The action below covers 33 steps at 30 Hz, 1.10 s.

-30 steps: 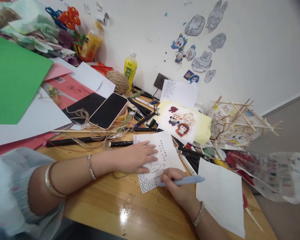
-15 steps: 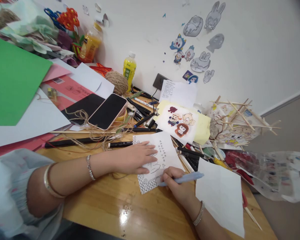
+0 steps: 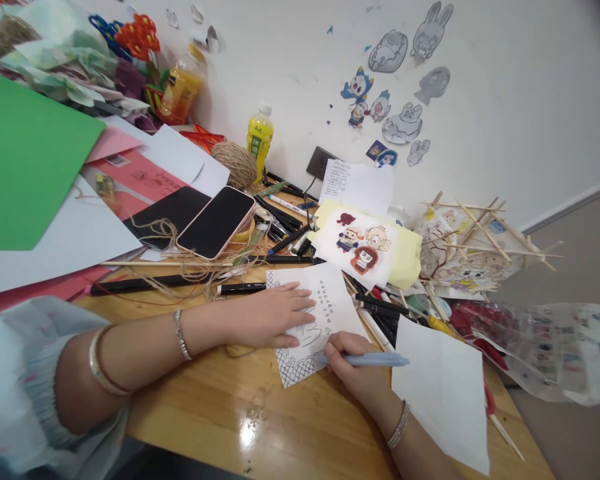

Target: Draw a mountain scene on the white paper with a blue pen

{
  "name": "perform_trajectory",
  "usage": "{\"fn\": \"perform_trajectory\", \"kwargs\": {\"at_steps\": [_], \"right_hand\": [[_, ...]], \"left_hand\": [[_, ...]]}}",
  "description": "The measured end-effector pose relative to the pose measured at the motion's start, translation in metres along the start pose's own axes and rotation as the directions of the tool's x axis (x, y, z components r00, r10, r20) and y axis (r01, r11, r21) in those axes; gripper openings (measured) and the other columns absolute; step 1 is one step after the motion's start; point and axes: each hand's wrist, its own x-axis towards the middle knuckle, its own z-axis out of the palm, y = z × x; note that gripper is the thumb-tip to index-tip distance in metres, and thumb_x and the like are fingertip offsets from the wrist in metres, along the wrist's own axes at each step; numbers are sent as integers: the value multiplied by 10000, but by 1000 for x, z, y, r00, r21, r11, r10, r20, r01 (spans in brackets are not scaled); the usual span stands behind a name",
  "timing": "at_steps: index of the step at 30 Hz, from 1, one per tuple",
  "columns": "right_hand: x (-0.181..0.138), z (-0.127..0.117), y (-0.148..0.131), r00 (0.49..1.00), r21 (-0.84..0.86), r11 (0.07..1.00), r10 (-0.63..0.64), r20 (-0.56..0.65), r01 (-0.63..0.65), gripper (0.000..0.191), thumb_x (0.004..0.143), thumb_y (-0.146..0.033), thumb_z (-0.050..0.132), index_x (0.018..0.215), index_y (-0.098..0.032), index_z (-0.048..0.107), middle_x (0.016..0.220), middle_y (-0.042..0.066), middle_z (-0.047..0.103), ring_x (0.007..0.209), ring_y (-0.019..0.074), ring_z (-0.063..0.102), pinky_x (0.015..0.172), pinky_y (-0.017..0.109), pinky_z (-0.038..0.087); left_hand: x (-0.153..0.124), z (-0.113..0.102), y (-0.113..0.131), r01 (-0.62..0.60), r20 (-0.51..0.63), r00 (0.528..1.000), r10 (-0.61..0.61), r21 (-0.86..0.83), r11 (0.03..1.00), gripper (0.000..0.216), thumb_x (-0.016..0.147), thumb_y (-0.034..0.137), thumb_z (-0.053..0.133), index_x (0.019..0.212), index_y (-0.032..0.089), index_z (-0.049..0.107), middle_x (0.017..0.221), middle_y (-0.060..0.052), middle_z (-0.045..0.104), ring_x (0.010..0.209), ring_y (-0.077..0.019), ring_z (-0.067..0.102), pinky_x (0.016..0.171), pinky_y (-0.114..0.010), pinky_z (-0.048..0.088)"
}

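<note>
My left hand [image 3: 267, 316] lies flat with fingers spread on a white sheet of paper [image 3: 339, 312]. The sheet carries a line drawing, a few lines of handwriting and a cross-hatched pattern along its edge and corner. My right hand [image 3: 355, 370] is closed around a light blue pen [image 3: 375, 360], its tip end down at the lower right part of the drawing. Part of the drawing is hidden under both hands. Just above the sheet lies a paper with coloured cartoon figures [image 3: 364, 247] on a yellow backing.
A phone [image 3: 217, 222], twine and several markers [image 3: 243, 289] crowd the table behind my left hand. Bottles [image 3: 260, 139] stand near the wall. At right are a blank white sheet [image 3: 440, 393], a stick-and-paper construction [image 3: 480, 250] and a clear plastic bag [image 3: 555, 347].
The pen has swung slightly, its back end now lower, and my right hand has shifted a little over the drawing. My left hand stays flat on the sheet.
</note>
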Motion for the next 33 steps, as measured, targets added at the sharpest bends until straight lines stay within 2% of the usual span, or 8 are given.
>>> {"fn": "perform_trajectory", "kwargs": {"at_steps": [21, 33], "right_hand": [[-1, 0, -1, 998, -8, 998, 60, -31, -61, 313, 864, -293, 461, 568, -239, 374, 560, -34, 507, 557, 157, 503, 527, 268, 367], [-2, 1, 3, 998, 2, 1000, 29, -48, -29, 320, 876, -267, 471, 569, -236, 383, 557, -34, 524, 557, 156, 525, 543, 275, 396]], "left_hand": [[0, 0, 0, -11, -5, 1000, 11, -14, 1000, 443, 958, 369, 620, 1340, 149, 579, 1461, -173, 521, 1404, -328, 412, 1192, -476, 220], [0, -2, 2, 2, 9, 1000, -2, 0, 1000, 452, 956, 369, 626, 1349, 153, 571, 1475, -164, 509, 1410, -318, 404, 1193, -460, 215]]}}
